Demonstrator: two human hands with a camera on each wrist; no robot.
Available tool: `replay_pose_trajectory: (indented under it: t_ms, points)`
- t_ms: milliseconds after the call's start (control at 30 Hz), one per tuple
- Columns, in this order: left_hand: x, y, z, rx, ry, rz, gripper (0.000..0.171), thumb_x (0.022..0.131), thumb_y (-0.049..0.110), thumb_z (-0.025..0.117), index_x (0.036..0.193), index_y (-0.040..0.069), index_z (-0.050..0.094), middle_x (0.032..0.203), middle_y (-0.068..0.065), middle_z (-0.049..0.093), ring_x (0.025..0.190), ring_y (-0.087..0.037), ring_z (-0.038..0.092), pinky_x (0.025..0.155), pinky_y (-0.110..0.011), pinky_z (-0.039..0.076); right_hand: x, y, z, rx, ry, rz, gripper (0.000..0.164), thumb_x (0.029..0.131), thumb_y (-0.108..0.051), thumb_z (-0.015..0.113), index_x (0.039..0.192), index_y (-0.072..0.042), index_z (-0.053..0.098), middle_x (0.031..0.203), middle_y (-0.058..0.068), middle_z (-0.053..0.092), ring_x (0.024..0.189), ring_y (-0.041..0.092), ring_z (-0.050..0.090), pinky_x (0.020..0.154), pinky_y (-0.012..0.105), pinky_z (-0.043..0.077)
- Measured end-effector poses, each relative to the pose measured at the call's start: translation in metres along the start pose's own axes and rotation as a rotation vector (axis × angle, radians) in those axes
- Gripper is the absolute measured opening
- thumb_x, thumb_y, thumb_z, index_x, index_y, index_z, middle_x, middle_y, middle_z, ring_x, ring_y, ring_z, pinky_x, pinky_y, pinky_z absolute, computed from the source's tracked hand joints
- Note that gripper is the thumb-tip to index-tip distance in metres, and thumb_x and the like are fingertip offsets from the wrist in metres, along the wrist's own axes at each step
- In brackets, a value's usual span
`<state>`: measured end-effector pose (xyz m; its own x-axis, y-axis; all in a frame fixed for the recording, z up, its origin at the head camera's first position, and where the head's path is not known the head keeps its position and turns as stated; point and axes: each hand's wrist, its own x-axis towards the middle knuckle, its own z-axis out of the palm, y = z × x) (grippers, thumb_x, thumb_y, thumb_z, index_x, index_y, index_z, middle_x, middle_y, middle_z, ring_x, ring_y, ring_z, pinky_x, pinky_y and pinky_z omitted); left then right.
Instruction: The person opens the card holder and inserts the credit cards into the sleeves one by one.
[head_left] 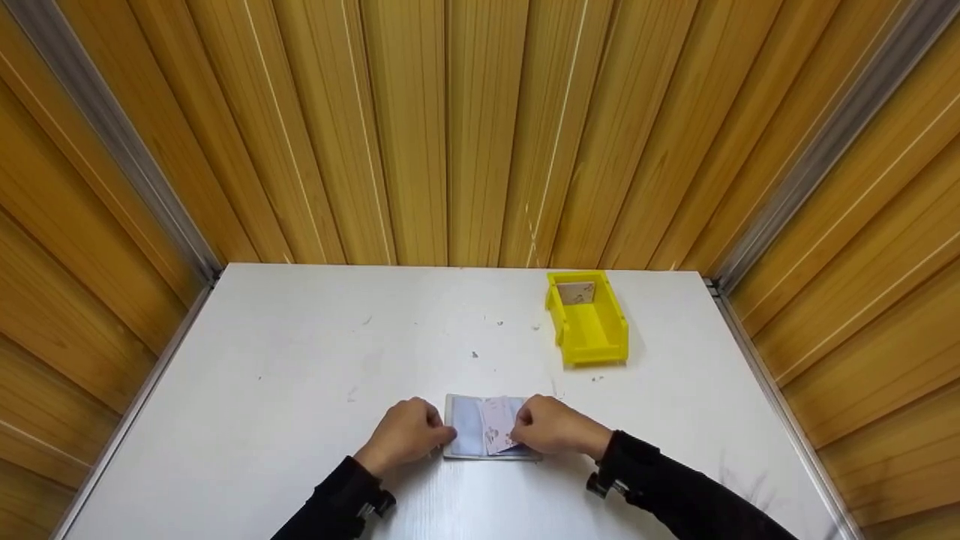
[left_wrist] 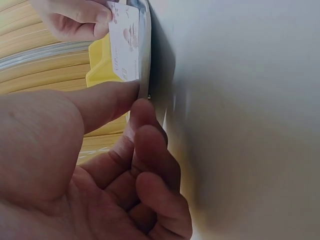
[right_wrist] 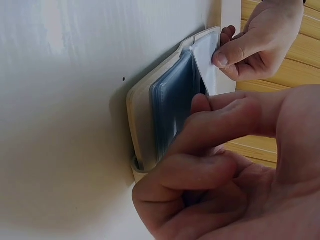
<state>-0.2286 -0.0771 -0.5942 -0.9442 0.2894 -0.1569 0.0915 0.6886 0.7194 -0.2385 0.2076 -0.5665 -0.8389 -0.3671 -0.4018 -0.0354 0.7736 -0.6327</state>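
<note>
An open card holder [head_left: 466, 429] with clear plastic sleeves [right_wrist: 172, 100] lies on the white table. My left hand [head_left: 409, 432] pinches its left edge between thumb and fingers. Over the middle of the holder is a pale pink printed card [head_left: 496, 426], slightly tilted; the letters VIP show on it in the left wrist view. My right hand [head_left: 556, 426] pinches this card at its right side. In the right wrist view my own fingers hide most of the card. Whether any of it sits inside a sleeve I cannot tell.
A yellow plastic bin [head_left: 594, 355] stands toward the back right of the table, with a similar printed card [head_left: 576, 292] leaning against its far inner wall. Wood-patterned walls [head_left: 480, 135] enclose the table [head_left: 300, 360] at the back and both sides.
</note>
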Motion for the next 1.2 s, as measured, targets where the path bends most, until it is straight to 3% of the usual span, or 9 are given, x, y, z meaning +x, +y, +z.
replay_pose_trajectory:
  t_ms: [367, 900, 1100, 1200]
  points:
    - [0.001, -0.002, 0.0, -0.025, -0.014, 0.03, 0.027, 0.092, 0.025, 0.08, 0.068, 0.017, 0.069, 0.06, 0.009, 0.062, 0.046, -0.005, 0.055, 0.05, -0.024, 0.043, 0.002, -0.004, 0.001, -0.026, 0.021, -0.052, 0.032, 0.098, -0.023, 0.075, 0.07, -0.009, 0.071, 0.061, -0.009, 0.048, 0.062, 0.012, 0.048, 0.06, 0.029, 0.038]
    - [0.002, -0.001, 0.001, -0.008, 0.004, 0.021, 0.027, 0.089, 0.026, 0.082, 0.066, 0.017, 0.069, 0.059, 0.009, 0.06, 0.049, -0.008, 0.054, 0.05, -0.025, 0.042, 0.01, -0.015, 0.006, -0.087, 0.052, -0.103, 0.038, 0.093, -0.016, 0.068, 0.057, -0.021, 0.057, 0.052, -0.012, 0.039, 0.052, 0.01, 0.039, 0.052, 0.027, 0.03]
    - [0.003, -0.001, 0.001, 0.0, -0.001, 0.011, 0.028, 0.09, 0.026, 0.081, 0.067, 0.018, 0.069, 0.06, 0.009, 0.062, 0.049, -0.008, 0.055, 0.05, -0.025, 0.042, 0.013, -0.017, 0.008, -0.095, 0.046, -0.098, 0.028, 0.096, -0.02, 0.073, 0.07, -0.01, 0.076, 0.058, -0.009, 0.051, 0.058, 0.011, 0.046, 0.055, 0.028, 0.035]
    - [0.003, 0.0, 0.0, 0.008, -0.004, 0.019, 0.029, 0.091, 0.027, 0.081, 0.066, 0.018, 0.069, 0.058, 0.009, 0.062, 0.049, -0.007, 0.055, 0.051, -0.026, 0.042, 0.013, -0.018, 0.011, -0.097, 0.051, -0.103, 0.026, 0.096, -0.02, 0.074, 0.074, -0.009, 0.078, 0.062, -0.008, 0.055, 0.062, 0.012, 0.049, 0.057, 0.027, 0.038]
